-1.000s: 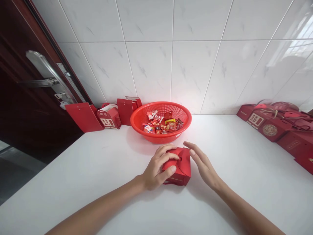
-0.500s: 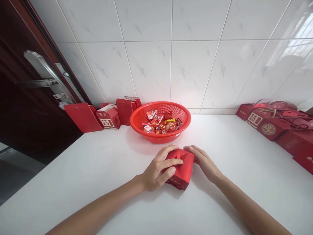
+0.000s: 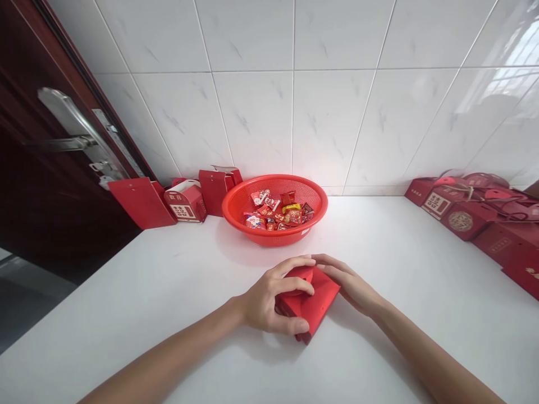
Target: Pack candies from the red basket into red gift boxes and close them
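A small red paper gift box sits on the white tabletop in front of me, pressed rather flat, with a rounded flap on top. My left hand grips it from the left, fingers bent over the top and thumb along the near edge. Around the far right corner curves my right hand, its fingers against the box; their tips are partly hidden. Behind the box stands a red plastic basket with several wrapped candies in it.
Red boxes and an upright red carton stand at the table's left back edge. More red gift boxes, some with cords, line the right side. A tiled wall closes the back; a dark door is at left.
The box has turned and looks flatter, its near corner shifted toward me. My left thumb has slid down to the near edge, and my right fingers have moved left over the far edge.
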{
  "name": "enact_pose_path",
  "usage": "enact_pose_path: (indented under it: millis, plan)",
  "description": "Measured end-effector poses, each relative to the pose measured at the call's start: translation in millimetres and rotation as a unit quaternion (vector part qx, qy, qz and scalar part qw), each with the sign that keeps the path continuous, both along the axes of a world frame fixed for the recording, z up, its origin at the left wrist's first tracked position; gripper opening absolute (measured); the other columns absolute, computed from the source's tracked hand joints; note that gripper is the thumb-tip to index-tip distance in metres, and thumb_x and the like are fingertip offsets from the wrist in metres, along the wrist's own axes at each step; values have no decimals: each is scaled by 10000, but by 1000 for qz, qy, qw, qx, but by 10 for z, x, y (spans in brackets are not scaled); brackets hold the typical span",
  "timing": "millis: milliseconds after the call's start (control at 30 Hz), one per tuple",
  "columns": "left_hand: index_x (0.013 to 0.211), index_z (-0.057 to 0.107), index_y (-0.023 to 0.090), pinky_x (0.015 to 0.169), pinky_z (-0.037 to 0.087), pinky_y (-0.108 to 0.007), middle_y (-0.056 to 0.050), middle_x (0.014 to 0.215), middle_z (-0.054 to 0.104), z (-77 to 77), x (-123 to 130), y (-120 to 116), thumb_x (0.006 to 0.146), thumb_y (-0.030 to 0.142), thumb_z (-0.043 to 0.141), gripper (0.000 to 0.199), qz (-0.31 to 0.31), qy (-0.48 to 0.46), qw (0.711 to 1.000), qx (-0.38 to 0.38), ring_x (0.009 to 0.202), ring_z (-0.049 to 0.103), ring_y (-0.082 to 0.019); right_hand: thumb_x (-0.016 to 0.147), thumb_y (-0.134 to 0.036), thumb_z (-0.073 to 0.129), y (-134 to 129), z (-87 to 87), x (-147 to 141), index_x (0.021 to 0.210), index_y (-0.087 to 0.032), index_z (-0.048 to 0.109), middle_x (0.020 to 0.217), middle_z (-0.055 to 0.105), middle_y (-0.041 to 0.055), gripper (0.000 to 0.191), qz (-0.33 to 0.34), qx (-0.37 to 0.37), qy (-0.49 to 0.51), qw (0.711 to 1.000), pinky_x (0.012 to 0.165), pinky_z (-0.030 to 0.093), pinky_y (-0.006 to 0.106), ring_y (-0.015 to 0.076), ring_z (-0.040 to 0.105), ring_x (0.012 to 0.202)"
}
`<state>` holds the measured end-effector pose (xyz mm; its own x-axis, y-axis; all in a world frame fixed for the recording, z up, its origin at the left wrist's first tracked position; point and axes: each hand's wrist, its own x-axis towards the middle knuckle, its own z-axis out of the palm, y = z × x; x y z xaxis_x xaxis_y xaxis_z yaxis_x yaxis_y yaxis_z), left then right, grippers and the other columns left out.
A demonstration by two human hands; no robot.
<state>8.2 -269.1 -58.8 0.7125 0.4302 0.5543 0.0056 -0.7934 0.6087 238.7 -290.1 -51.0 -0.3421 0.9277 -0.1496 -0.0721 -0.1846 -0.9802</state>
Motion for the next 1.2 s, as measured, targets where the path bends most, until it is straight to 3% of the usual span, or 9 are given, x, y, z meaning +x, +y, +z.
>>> enact_pose_path:
  millis: [133, 267, 400, 567, 700, 867, 1000, 1200]
  plan:
    - [1083, 736, 194, 1107, 462, -503, -192, 1480, 497, 52, -27, 15, 797, 503, 760, 421, -16, 15, 1000, -15, 1334, 546, -383, 864, -431, 664, 2, -22, -9, 1086, -271, 723, 1219, 720, 38, 280, 13, 28, 7, 1000, 995, 486, 386, 259, 646, 1151]
    - [1078, 744, 193, 1078, 484, -497, -192, 1495, 474, 136, -82, 43, 777, 452, 745, 397, -8, 45, 999, -23, 1299, 569, -374, 811, -462, 729, 26, -63, 8, 942, -205, 732, 994, 748, 58, 289, -26, 69, -53, 996, 785, 522, 339, 223, 674, 884]
    - [1132, 734, 185, 1131, 436, -504, -192, 1522, 457, 231, -143, 103, 799, 388, 709, 391, 29, 82, 996, -1, 1357, 521, -375, 777, -527, 759, 53, -55, 67, 788, -177, 697, 675, 648, 2, 356, -61, 66, -63, 994, 534, 386, 260, 125, 518, 565]
    - [1097, 737, 196, 1147, 436, -467, -166, 1515, 479, 301, -158, 138, 889, 392, 701, 288, 105, 99, 990, -3, 1374, 518, -339, 713, -478, 847, 58, 54, 139, 674, -178, 660, 582, 556, -26, 355, -121, 81, 37, 989, 585, 373, 256, 103, 467, 574]
    - [1041, 729, 190, 1104, 492, -402, -152, 1490, 506, 298, -116, 104, 924, 338, 675, 196, 147, 101, 984, 8, 1342, 559, -302, 698, -462, 870, 30, 87, 140, 694, -187, 682, 539, 492, -49, 333, -103, 85, 78, 988, 512, 280, 248, 79, 354, 510]
    - [1161, 716, 171, 1096, 513, -404, -163, 1472, 526, 311, -83, 44, 937, 347, 646, 293, 192, 112, 973, 58, 1327, 574, -302, 767, -498, 823, -36, 59, 70, 921, -180, 768, 546, 414, -64, 358, -47, 103, 1, 994, 491, 253, 252, 86, 341, 510]
    - [1279, 681, 135, 1119, 497, -464, -191, 1499, 513, 343, -68, -13, 961, 385, 598, 413, 243, 136, 956, 95, 1363, 540, -332, 816, -506, 786, -77, 54, -6, 1107, -183, 747, 536, 303, -95, 436, -57, 119, -49, 990, 508, 278, 256, 93, 294, 519]
    - [1179, 725, 160, 1095, 517, -481, -164, 1463, 551, 385, -39, -86, 994, 321, 522, 319, 287, 128, 947, 62, 1342, 553, -329, 800, -553, 774, -92, 61, -45, 1007, -184, 783, 583, 309, -72, 423, -83, 142, -78, 983, 548, 304, 274, 107, 318, 554]
